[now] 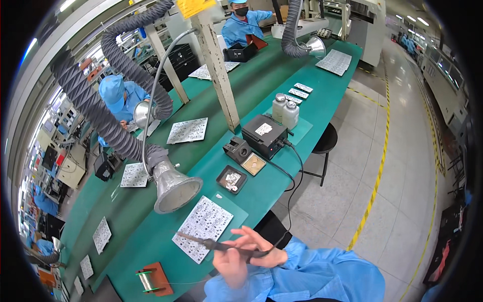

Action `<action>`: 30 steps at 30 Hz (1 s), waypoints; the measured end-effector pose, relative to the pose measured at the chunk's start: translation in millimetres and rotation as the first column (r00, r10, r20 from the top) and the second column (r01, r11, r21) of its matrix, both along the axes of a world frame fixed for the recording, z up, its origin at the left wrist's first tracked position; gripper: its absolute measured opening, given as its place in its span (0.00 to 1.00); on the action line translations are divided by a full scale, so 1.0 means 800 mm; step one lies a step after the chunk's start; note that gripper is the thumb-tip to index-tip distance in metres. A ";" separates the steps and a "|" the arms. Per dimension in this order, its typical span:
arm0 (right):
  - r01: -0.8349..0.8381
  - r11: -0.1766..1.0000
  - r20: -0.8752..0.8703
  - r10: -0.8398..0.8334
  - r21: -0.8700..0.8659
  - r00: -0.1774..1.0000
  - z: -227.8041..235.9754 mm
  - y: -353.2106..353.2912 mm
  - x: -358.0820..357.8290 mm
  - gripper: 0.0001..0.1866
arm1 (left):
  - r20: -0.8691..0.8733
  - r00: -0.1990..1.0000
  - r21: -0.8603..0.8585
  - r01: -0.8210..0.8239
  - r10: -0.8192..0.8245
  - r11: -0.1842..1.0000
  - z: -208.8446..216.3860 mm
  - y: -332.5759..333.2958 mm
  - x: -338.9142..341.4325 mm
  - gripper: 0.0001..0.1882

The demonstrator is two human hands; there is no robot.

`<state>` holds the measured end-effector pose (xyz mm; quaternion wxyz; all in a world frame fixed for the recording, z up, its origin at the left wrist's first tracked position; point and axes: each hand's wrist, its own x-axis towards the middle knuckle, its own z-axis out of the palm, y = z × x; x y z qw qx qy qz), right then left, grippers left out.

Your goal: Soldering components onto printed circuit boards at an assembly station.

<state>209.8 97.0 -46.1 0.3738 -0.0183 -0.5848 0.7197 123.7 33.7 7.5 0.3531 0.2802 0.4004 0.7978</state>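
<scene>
A soldering iron [215,245] with a dark handle points left over a white printed circuit board panel [204,226]. My left hand [230,268] is closed round the front of its handle. Behind it, my right hand [264,246] has the rear of the handle between thumb and fingers, its upper fingers partly stretched out. The panel lies on a green mat [237,214]. From a solder wire spool [147,281] on a brown stand, a thin wire runs toward my left hand; its end is hidden there.
Beyond the panel are a tray of small parts [231,179], an iron holder with sponge [253,164], a black soldering station [265,136] and two bottles [290,115]. A fume extraction funnel [177,189] hangs at the panel's far left. Further panels [187,131] lie on the darker green strip; co-workers sit across.
</scene>
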 end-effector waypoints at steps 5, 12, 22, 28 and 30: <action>0.069 0.995 -0.229 -0.083 -0.066 0.970 0.013 0.008 -0.022 0.41 | -0.023 0.998 -0.111 0.052 -0.055 0.992 -0.012 0.008 0.002 0.12; 0.163 0.986 -0.054 -0.164 -0.029 0.985 0.012 0.026 -0.028 0.40 | -0.115 0.993 -0.205 -0.055 0.032 0.977 -0.013 0.016 -0.004 0.10; 0.370 0.892 -0.206 -0.426 -0.262 0.881 0.012 0.080 -0.014 0.31 | -0.938 0.173 0.145 -0.588 0.299 0.795 -0.037 -0.065 -0.056 0.03; 0.440 0.898 0.018 -0.439 -0.032 0.898 0.018 0.069 -0.015 0.22 | -0.998 0.055 -0.063 -0.614 -0.037 0.787 -0.114 -0.116 -0.063 0.09; 0.430 0.903 0.059 -0.428 -0.020 0.902 0.019 0.063 -0.017 0.20 | -0.997 0.033 -0.081 -0.578 -0.076 0.812 -0.122 -0.118 -0.061 0.08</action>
